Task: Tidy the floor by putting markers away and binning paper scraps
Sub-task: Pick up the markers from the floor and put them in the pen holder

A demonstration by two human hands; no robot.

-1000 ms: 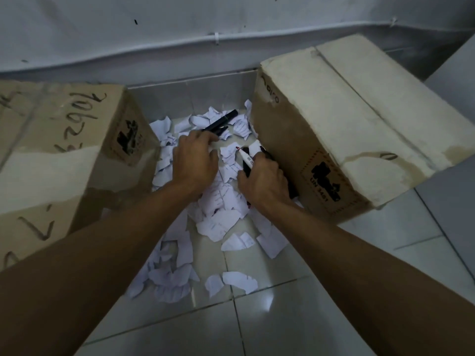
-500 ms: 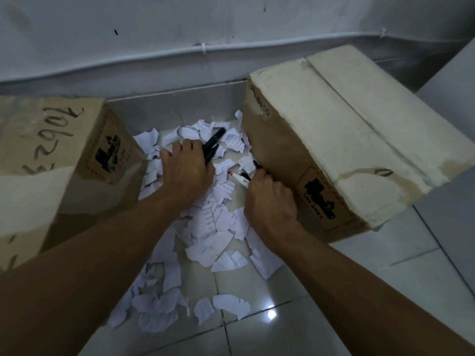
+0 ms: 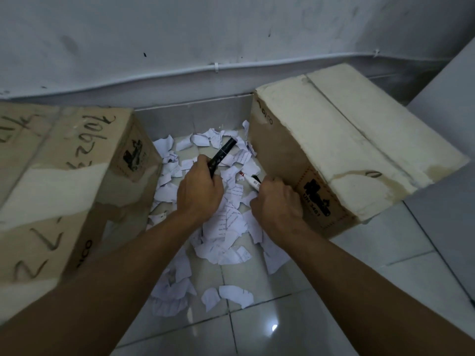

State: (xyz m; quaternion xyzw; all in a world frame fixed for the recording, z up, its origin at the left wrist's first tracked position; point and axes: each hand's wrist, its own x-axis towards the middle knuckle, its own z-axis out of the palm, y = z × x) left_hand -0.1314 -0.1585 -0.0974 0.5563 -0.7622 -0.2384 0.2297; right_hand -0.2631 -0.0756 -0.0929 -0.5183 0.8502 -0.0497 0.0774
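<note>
1. Wall: pale and scuffed, well beyond both sets of fingers. A thin cable runs along it.

2. Tiled floor: glossy and light grey, under both hands and stretching back from the fingers toward the camera.

3. Left cardboard box: brown with handwritten numbers on top. It stands on the floor, out to the left of the left hand's fingers and apart from them.

4. Right cardboard box: brown with a pale top and a black printed mark on the near face. It stands just right of the right hand's fingers. Whether the knuckles touch it cannot be told.

5. Paper scraps: many torn white pieces, some with printed lines. They lie on the floor between the two boxes, under, around and beyond the fingers of both hands, and trail back beneath the forearms.

6. Left hand: back of the hand up, low over the scraps. Its fingers are curled closed round the lower end of the black marker.

7. Right hand: back of the hand up, just beside the right box. Its fingers are curled in tight and pinch the rear end of the white marker.

8. Black marker: held in the left hand. The barrel juts out past the fingers, angled up and to the right over the scraps.

9. White marker: held in the right hand. Its red end points out from the fingertips toward the left hand, lying between the two hands just over the scraps.
</note>
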